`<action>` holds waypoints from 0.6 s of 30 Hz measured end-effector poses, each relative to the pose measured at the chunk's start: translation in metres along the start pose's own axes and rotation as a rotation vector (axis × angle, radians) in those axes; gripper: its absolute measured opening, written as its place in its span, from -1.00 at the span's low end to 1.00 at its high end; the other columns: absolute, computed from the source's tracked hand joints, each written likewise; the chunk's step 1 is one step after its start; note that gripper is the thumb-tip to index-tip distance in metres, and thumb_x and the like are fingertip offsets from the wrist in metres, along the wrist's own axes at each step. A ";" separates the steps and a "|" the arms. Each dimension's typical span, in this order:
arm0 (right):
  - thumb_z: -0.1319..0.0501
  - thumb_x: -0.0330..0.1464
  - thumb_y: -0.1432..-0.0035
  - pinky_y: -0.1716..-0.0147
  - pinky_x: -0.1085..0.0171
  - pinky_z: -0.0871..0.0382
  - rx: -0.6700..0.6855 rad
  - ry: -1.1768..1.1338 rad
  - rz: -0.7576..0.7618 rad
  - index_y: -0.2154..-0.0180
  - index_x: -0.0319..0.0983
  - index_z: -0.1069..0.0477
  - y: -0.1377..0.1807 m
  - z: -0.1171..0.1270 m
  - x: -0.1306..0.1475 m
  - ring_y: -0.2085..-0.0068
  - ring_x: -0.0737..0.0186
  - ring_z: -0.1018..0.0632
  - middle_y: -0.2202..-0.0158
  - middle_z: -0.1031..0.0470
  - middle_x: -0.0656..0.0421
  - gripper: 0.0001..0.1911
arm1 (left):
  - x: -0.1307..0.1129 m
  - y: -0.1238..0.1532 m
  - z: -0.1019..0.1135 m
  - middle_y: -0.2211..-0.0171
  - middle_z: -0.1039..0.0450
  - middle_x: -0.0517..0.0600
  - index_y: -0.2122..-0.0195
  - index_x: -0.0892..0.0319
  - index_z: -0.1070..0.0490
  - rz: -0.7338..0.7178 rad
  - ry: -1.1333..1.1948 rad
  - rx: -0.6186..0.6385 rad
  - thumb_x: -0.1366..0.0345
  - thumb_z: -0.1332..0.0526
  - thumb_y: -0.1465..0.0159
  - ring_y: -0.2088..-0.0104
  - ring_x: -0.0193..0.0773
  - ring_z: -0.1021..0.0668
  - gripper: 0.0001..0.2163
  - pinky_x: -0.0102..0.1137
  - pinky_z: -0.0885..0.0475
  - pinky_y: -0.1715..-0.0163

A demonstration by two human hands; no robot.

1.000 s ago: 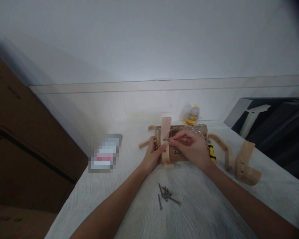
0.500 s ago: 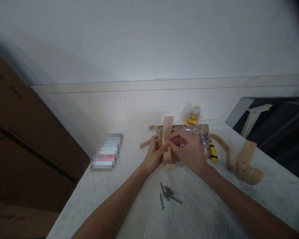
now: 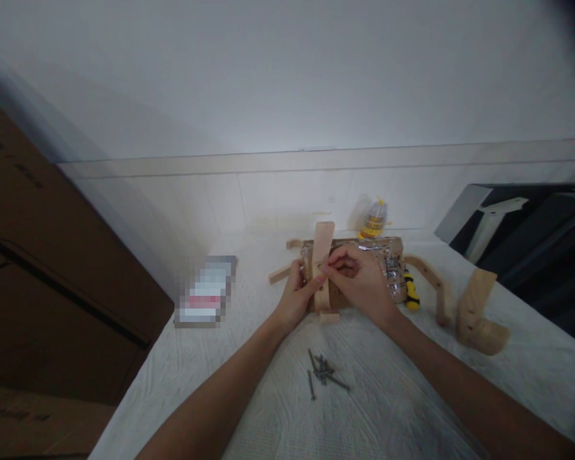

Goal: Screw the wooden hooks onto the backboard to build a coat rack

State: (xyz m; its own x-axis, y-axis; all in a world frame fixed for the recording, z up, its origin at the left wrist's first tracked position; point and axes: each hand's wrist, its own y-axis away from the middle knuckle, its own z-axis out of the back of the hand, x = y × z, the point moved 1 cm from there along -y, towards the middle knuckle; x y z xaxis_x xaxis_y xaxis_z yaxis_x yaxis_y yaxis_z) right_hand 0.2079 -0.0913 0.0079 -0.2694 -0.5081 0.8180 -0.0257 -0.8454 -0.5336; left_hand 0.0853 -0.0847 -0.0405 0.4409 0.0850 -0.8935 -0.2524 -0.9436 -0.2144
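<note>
A pale curved wooden piece (image 3: pixel 324 237) stands up against a brown parcel wrapped in clear film and tape (image 3: pixel 391 268). My left hand (image 3: pixel 294 299) grips it from the left, its thumb pressed across the front. From the right, my right hand (image 3: pixel 359 281) holds thumb and forefinger pinched at a small dark spot on the front of the wood. Whatever is between those fingertips is too small to make out. Nearer to me, several loose metal screws (image 3: pixel 323 370) lie in a small pile on the white cloth.
Right of the parcel lie a yellow-and-black screwdriver handle (image 3: pixel 411 294) and two more curved wooden pieces (image 3: pixel 431 278). A yellow-labelled bag (image 3: pixel 374 220) rests by the wall. At left is a blurred-out flat device (image 3: pixel 206 292); a large cardboard box (image 3: pixel 76 275) stands beyond it.
Both hands keep their places on the wooden piece. My right fingers have shifted very slightly at the dark spot, and the view has tilted a little.
</note>
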 end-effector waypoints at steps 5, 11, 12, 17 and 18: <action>-0.24 -0.37 0.07 0.55 0.33 -0.38 0.010 -0.019 -0.016 0.50 -0.21 -0.31 -0.002 0.000 -0.002 0.50 0.32 -0.48 0.53 -0.41 0.22 -0.89 | -0.001 0.000 0.000 0.28 -0.33 -0.09 0.19 0.10 -0.21 0.004 -0.041 -0.015 0.17 -0.32 -0.06 0.28 -0.33 -0.40 -0.64 -0.40 -0.29 0.22; -0.25 -0.38 0.09 0.55 0.33 -0.36 0.011 -0.029 -0.029 0.52 -0.21 -0.31 -0.002 -0.001 0.000 0.52 0.32 -0.47 0.55 -0.41 0.23 -0.89 | -0.001 0.000 0.000 0.29 -0.32 -0.10 0.21 0.10 -0.21 0.009 -0.013 -0.009 0.17 -0.33 -0.06 0.29 -0.35 -0.39 -0.65 -0.40 -0.29 0.23; -0.26 -0.38 0.09 0.55 0.33 -0.36 0.011 -0.030 -0.032 0.52 -0.21 -0.32 -0.002 -0.001 0.000 0.52 0.32 -0.47 0.55 -0.41 0.23 -0.88 | -0.001 0.000 0.001 0.29 -0.32 -0.10 0.21 0.10 -0.21 0.008 -0.016 -0.009 0.17 -0.33 -0.07 0.28 -0.35 -0.39 -0.65 -0.40 -0.29 0.22; -0.27 -0.35 0.08 0.55 0.33 -0.35 0.013 -0.036 -0.040 0.53 -0.21 -0.31 -0.002 -0.002 0.000 0.52 0.32 -0.47 0.56 -0.41 0.23 -0.86 | 0.001 -0.001 0.002 0.27 -0.33 -0.10 0.19 0.10 -0.22 0.014 -0.007 -0.009 0.18 -0.33 -0.07 0.26 -0.34 -0.41 -0.65 -0.38 -0.29 0.20; -0.28 -0.34 0.08 0.55 0.33 -0.35 0.016 -0.038 -0.042 0.53 -0.21 -0.32 -0.003 -0.002 -0.001 0.52 0.32 -0.47 0.56 -0.41 0.23 -0.85 | 0.001 -0.001 0.002 0.28 -0.33 -0.10 0.20 0.10 -0.22 0.018 -0.004 -0.015 0.18 -0.33 -0.07 0.27 -0.34 -0.41 -0.65 -0.38 -0.29 0.20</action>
State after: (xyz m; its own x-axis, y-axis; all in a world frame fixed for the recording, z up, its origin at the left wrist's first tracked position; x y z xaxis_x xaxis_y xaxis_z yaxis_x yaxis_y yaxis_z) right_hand 0.2067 -0.0885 0.0082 -0.2317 -0.4780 0.8472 -0.0205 -0.8684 -0.4955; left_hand 0.0839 -0.0832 -0.0418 0.4326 0.0693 -0.8989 -0.2476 -0.9496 -0.1923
